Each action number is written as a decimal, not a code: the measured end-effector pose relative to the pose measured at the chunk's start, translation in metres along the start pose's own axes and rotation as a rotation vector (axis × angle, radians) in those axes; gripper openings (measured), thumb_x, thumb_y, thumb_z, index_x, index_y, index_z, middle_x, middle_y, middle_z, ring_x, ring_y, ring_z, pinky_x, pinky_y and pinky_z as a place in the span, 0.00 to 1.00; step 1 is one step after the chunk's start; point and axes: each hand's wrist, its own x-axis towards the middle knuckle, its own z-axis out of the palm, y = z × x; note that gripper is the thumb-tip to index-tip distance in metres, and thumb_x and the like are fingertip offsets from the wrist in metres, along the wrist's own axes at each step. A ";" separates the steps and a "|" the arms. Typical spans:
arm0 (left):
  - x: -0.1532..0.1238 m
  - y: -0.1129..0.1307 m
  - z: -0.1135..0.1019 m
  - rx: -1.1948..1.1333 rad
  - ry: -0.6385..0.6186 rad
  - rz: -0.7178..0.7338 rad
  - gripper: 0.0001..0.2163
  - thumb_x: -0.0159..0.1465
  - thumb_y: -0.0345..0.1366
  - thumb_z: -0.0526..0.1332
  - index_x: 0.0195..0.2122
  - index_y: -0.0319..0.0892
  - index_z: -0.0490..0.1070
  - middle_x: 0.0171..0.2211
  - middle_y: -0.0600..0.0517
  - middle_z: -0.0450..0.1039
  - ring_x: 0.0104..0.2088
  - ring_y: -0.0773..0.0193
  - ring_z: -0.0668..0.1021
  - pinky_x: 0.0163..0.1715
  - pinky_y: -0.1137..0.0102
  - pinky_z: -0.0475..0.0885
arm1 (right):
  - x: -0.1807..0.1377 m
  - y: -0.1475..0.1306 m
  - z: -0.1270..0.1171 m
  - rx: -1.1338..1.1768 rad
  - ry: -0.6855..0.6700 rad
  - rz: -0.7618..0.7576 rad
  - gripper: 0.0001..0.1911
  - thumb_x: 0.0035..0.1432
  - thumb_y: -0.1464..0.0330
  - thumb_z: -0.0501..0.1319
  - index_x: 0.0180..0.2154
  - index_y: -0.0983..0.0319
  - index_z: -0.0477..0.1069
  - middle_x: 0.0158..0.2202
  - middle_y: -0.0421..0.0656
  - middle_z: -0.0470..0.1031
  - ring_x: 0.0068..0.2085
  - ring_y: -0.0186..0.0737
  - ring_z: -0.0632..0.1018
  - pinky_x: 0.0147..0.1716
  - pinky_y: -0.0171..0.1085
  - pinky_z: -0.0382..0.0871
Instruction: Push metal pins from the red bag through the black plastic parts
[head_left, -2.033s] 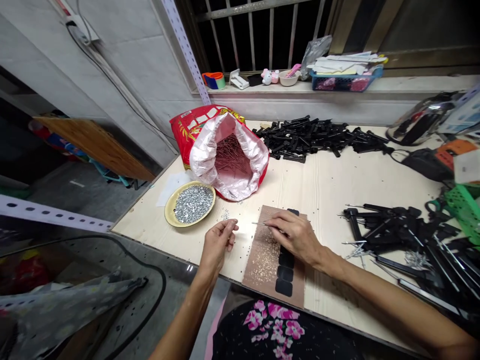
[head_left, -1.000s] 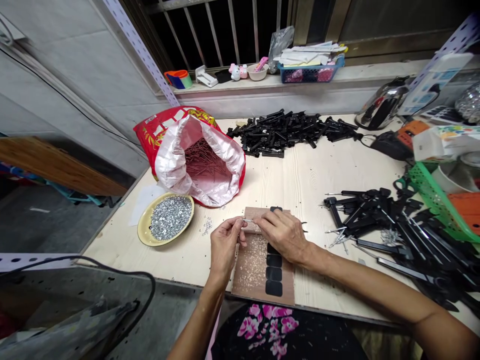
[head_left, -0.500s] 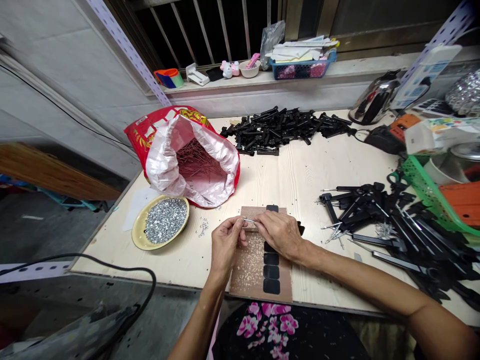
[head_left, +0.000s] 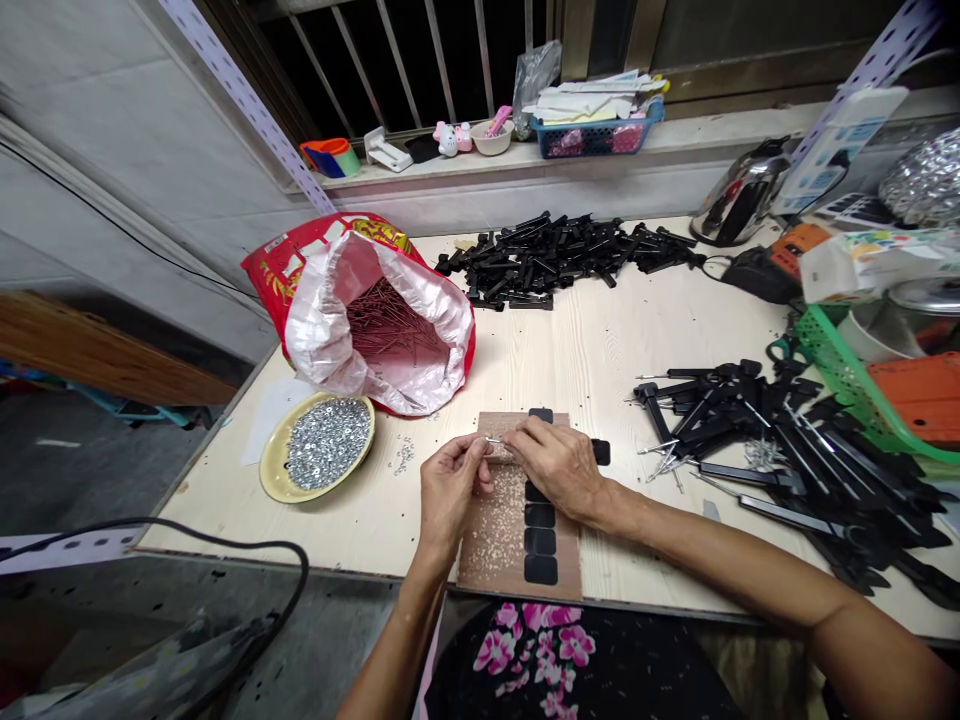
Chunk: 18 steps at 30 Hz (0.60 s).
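Above a brown board (head_left: 487, 575) my two hands meet at a thin metal rod (head_left: 493, 440). My left hand (head_left: 454, 485) is closed, its thumb and forefinger pinching the rod's left end; any small piece there is too small to make out. My right hand (head_left: 559, 468) is closed over the rod's other side. A black plastic part (head_left: 601, 452) sticks out past the right hand, and its join to the rod is hidden by the fingers. Pale specks and a column of black rounded squares (head_left: 540, 542) cover parts of the board.
A yellow bowl (head_left: 268, 480) of small metal pieces stands left, near some loose ones (head_left: 403, 455). Behind it a red sack (head_left: 259, 265) holds dark red rods (head_left: 394, 320). Black parts (head_left: 555, 255) lie at the back; rodded black parts (head_left: 750, 430) pile up right, beside a green basket (head_left: 847, 375).
The view has shifted slightly. More of the black part shows to the right of my right hand. Both hands keep their pinch on the rod.
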 end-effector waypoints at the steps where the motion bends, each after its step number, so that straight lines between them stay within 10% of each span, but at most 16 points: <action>1: 0.000 0.000 0.000 -0.001 -0.001 -0.001 0.12 0.57 0.44 0.64 0.32 0.38 0.72 0.15 0.58 0.66 0.16 0.71 0.68 0.20 0.76 0.63 | 0.000 0.000 0.000 -0.010 0.008 -0.011 0.10 0.66 0.69 0.52 0.39 0.60 0.71 0.34 0.41 0.74 0.32 0.34 0.72 0.29 0.35 0.59; 18: -0.003 -0.005 0.005 0.000 -0.057 -0.010 0.13 0.57 0.44 0.64 0.33 0.38 0.73 0.16 0.58 0.66 0.16 0.73 0.67 0.20 0.77 0.63 | -0.002 0.002 -0.004 0.119 -0.057 0.006 0.12 0.65 0.73 0.49 0.43 0.61 0.70 0.34 0.43 0.68 0.31 0.33 0.71 0.24 0.31 0.62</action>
